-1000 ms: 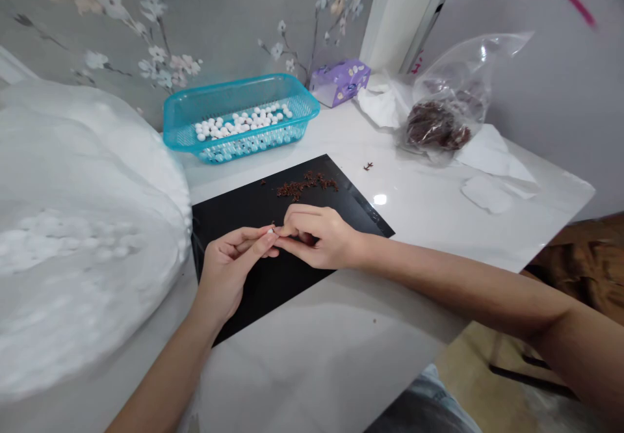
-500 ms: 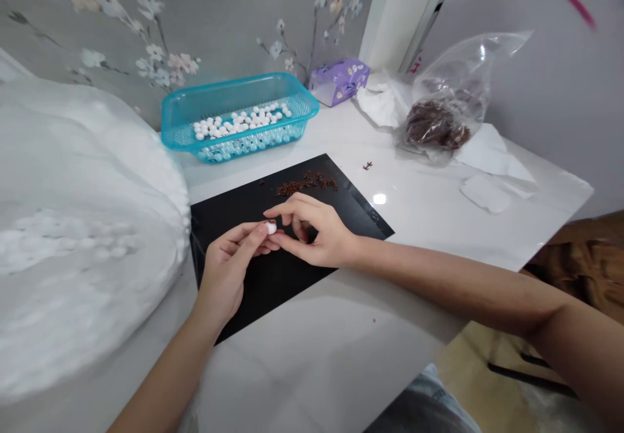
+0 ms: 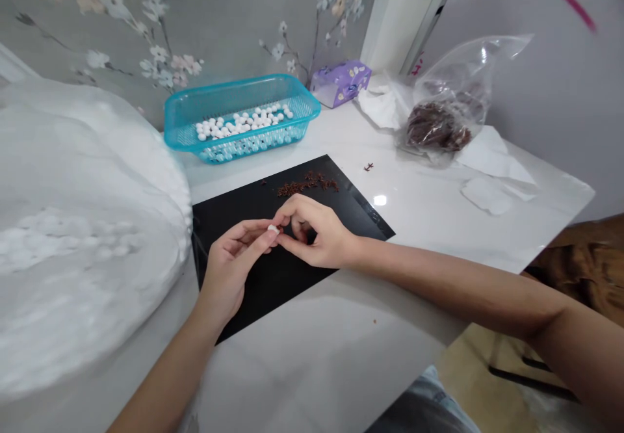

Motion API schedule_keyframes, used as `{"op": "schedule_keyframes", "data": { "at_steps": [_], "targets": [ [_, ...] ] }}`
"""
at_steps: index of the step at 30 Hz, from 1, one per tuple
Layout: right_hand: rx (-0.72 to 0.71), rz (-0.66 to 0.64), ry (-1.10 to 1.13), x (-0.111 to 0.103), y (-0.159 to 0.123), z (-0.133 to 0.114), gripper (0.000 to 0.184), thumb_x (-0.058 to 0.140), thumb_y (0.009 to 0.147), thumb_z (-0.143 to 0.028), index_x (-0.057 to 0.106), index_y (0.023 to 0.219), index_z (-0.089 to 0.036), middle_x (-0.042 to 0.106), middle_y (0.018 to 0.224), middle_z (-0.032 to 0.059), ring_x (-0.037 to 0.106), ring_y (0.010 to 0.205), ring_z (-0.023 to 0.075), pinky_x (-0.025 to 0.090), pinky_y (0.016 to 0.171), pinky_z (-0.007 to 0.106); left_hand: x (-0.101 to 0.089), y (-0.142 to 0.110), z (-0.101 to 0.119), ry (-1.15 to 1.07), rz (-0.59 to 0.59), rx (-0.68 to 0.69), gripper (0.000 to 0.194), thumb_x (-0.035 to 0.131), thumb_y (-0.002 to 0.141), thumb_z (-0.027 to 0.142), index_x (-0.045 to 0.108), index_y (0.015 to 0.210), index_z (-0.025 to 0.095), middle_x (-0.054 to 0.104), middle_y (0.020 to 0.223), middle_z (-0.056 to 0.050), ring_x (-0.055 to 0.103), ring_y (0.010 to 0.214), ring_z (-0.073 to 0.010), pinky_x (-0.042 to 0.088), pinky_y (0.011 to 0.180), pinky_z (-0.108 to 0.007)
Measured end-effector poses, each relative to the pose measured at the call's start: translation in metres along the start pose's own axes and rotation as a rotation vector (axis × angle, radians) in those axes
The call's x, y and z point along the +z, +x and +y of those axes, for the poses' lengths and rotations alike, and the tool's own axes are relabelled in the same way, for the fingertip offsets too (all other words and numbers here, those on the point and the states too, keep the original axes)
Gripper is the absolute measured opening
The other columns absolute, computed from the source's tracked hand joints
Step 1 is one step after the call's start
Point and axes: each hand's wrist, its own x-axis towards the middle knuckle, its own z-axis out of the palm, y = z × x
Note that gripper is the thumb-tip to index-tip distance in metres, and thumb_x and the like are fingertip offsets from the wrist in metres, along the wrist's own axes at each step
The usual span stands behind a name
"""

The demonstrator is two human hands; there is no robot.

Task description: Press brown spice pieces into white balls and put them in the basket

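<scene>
My left hand (image 3: 231, 261) is closed, thumb and fingers pinching a small white ball (image 3: 273, 229) over the black mat (image 3: 258, 290). My right hand (image 3: 314, 231) meets it from the other side, index finger and thumb curled at the ball's edge around a small reddish-brown piece (image 3: 279, 228). My fingertips partly hide both the ball and the piece. Just beyond my right hand, a loose pile of small reddish-brown pieces (image 3: 292, 189) lies on the mat.
Behind the mat stands a blue plastic basket (image 3: 182, 111) with several white balls. A big white plastic bag (image 3: 97, 329) bulges at left. At back right are a purple tissue pack (image 3: 341, 82), crumpled white paper (image 3: 383, 104) and a clear bag (image 3: 439, 124) of brown pieces.
My right index finger has come down and closed toward my thumb at the ball's edge. The ball has turned slightly and shifted a little to the right with my left fingers.
</scene>
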Motion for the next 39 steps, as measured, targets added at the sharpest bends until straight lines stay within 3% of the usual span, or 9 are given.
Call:
{"op": "schedule_keyframes", "data": {
  "at_steps": [10, 14, 18, 22, 27, 30, 33, 37, 39],
  "targets": [
    [0.016, 0.047, -0.013, 0.001, 0.0, 0.001, 0.014, 0.058, 0.083, -0.021, 0.046, 0.077, -0.017, 0.051, 0.08, 0.0004, 0.043, 0.056, 0.0049, 0.041, 0.052, 0.02, -0.001, -0.001, -0.001, -0.038, 0.012, 0.0, 0.017, 0.077, 0.066, 0.028, 0.073, 0.082, 0.023, 0.07, 0.08, 0.001, 0.059, 0.072, -0.0075, 0.046, 0.071, -0.016],
    [-0.011, 0.07, -0.095, 0.0, 0.0, 0.002, 0.01, 0.06, 0.083, -0.023, 0.053, 0.087, -0.017, 0.052, 0.076, 0.0001, 0.052, 0.066, 0.0083, 0.047, 0.059, 0.022, -0.001, 0.001, -0.001, -0.051, 0.012, 0.002, 0.016, 0.077, 0.067, 0.028, 0.072, 0.082, 0.021, 0.07, 0.081, 0.001, 0.06, 0.072, -0.0079, 0.047, 0.07, -0.016],
    [-0.1, 0.031, -0.149, -0.002, -0.001, 0.002, 0.017, 0.057, 0.086, -0.022, 0.059, 0.102, -0.016, 0.057, 0.083, 0.0015, 0.046, 0.053, 0.0048, 0.046, 0.052, 0.02, -0.001, 0.001, -0.002, -0.04, -0.002, 0.003, 0.016, 0.074, 0.069, 0.032, 0.072, 0.081, 0.021, 0.072, 0.08, -0.001, 0.062, 0.072, -0.0104, 0.048, 0.069, -0.019],
    [-0.117, 0.073, -0.221, -0.003, 0.003, -0.001, 0.023, 0.05, 0.09, -0.018, 0.059, 0.111, -0.017, 0.059, 0.092, 0.0052, 0.055, 0.067, 0.008, 0.05, 0.059, 0.02, -0.002, 0.0, -0.002, -0.107, -0.01, -0.037, 0.032, 0.061, 0.079, 0.046, 0.072, 0.095, 0.02, 0.073, 0.092, -0.007, 0.065, 0.079, -0.0156, 0.049, 0.069, -0.023],
    [0.005, 0.185, -0.35, -0.011, 0.049, 0.011, 0.023, 0.048, 0.092, -0.026, 0.061, 0.107, -0.014, 0.056, 0.086, 0.0037, 0.051, 0.059, 0.0075, 0.046, 0.056, 0.02, -0.003, -0.003, 0.0, -0.075, -0.034, -0.052, 0.044, 0.056, 0.081, 0.049, 0.069, 0.107, 0.016, 0.073, 0.098, -0.013, 0.066, 0.084, -0.0207, 0.05, 0.072, -0.028],
    [0.078, 0.073, -0.534, -0.017, 0.098, 0.028, 0.025, 0.049, 0.091, -0.025, 0.063, 0.106, -0.012, 0.057, 0.09, 0.0063, 0.053, 0.064, 0.0104, 0.045, 0.065, 0.025, -0.005, -0.004, -0.001, -0.097, -0.058, -0.049, 0.046, 0.051, 0.083, 0.052, 0.071, 0.101, 0.015, 0.074, 0.092, -0.013, 0.066, 0.08, -0.02, 0.049, 0.073, -0.028],
    [0.272, -0.056, -0.683, -0.017, 0.142, 0.044, 0.024, 0.048, 0.091, -0.023, 0.065, 0.104, -0.015, 0.059, 0.095, 0.0073, 0.056, 0.077, 0.0146, 0.043, 0.073, 0.027, -0.006, -0.004, -0.003, -0.112, -0.078, -0.047, 0.047, 0.047, 0.083, 0.053, 0.074, 0.092, 0.015, 0.074, 0.086, -0.012, 0.066, 0.074, -0.0191, 0.049, 0.072, -0.028],
    [0.385, -0.064, -0.742, 0.0, 0.17, 0.051, 0.029, 0.039, 0.093, -0.021, 0.066, 0.09, -0.011, 0.06, 0.091, 0.0105, 0.058, 0.079, 0.0188, 0.042, 0.07, 0.029, -0.006, -0.006, -0.001, -0.113, -0.085, -0.029, 0.05, 0.045, 0.083, 0.056, 0.074, 0.085, 0.016, 0.074, 0.082, -0.012, 0.066, 0.072, -0.0199, 0.049, 0.07, -0.029],
    [0.405, -0.009, -0.767, 0.018, 0.171, 0.041, 0.033, 0.031, 0.095, -0.02, 0.063, 0.098, -0.011, 0.057, 0.101, 0.0135, 0.058, 0.082, 0.0197, 0.042, 0.07, 0.031, -0.006, -0.006, 0.0, -0.122, -0.085, -0.028, 0.05, 0.045, 0.082, 0.057, 0.074, 0.084, 0.016, 0.074, 0.08, -0.012, 0.066, 0.071, -0.0197, 0.049, 0.069, -0.028]
  ]
}}
